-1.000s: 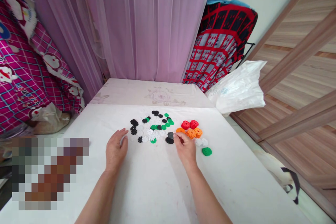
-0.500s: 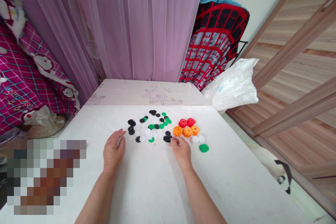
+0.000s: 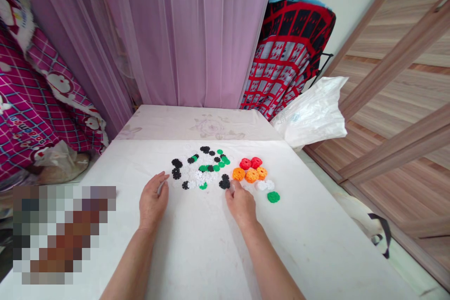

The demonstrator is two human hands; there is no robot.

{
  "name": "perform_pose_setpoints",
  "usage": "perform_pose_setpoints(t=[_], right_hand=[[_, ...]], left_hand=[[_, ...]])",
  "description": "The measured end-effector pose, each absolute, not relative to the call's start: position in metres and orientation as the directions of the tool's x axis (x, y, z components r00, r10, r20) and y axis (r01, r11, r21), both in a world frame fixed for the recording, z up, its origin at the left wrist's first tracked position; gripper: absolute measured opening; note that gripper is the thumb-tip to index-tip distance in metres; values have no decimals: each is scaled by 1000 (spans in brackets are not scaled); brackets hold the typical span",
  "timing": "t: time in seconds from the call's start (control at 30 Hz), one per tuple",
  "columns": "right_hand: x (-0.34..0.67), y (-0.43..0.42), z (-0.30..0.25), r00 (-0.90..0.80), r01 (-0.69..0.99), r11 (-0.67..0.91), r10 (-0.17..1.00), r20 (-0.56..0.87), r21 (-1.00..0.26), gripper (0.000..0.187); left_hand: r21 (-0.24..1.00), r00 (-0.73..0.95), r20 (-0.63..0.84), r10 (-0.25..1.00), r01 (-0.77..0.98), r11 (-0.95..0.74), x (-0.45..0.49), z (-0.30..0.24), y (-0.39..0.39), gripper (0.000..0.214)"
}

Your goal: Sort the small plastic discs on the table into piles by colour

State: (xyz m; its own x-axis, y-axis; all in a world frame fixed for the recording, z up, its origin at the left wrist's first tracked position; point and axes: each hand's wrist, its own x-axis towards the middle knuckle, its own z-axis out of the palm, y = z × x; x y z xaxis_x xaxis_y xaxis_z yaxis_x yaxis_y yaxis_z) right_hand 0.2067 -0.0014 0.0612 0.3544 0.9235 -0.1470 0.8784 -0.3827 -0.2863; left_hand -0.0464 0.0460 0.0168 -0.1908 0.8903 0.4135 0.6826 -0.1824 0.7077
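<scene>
Small notched plastic discs, like snowflake building pieces, lie on a white cloth-covered table [image 3: 197, 243]. A loose spread of white discs [image 3: 211, 177] is mixed with green discs [image 3: 214, 168] and black discs [image 3: 176, 173]. My left hand [image 3: 153, 201] rests at the left of this spread, fingers curved and apart, holding nothing. Beside a small cluster of black discs [image 3: 224, 183], my right hand [image 3: 242, 202] has its thumb and index finger apart, with nothing visible between them. Right of it are red discs [image 3: 245, 163], orange discs [image 3: 251, 176], white discs and a green pile [image 3: 273, 197].
A white plastic bag [image 3: 312, 115] stands at the table's far right corner. Purple curtains [image 3: 197, 33] hang behind the table. Wooden wardrobe doors [image 3: 397, 117] are on the right, and a pink checked fabric [image 3: 42, 89] hangs on the left.
My right thumb and index finger have parted beside the black cluster, which stays on the table. My left hand is nearly still.
</scene>
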Motion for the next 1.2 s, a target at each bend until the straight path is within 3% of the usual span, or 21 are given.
perform_pose_setpoints(t=[0.43, 0.77, 1.03, 1.2], right_hand=[[202, 4, 62, 314, 915, -341, 937, -153, -214, 33], [215, 22, 84, 60, 990, -81, 982, -182, -111, 61], [217, 34, 87, -16, 998, 2, 970, -242, -61, 37], [220, 32, 89, -16, 994, -12, 967, -254, -108, 36]], left_hand=[[727, -211, 407, 889, 664, -175, -46, 16, 45, 30], [732, -220, 395, 892, 662, -161, -45, 15, 45, 30], [739, -223, 394, 892, 653, -164, -44, 16, 45, 29], [743, -222, 394, 892, 648, -167, -44, 18, 44, 29]])
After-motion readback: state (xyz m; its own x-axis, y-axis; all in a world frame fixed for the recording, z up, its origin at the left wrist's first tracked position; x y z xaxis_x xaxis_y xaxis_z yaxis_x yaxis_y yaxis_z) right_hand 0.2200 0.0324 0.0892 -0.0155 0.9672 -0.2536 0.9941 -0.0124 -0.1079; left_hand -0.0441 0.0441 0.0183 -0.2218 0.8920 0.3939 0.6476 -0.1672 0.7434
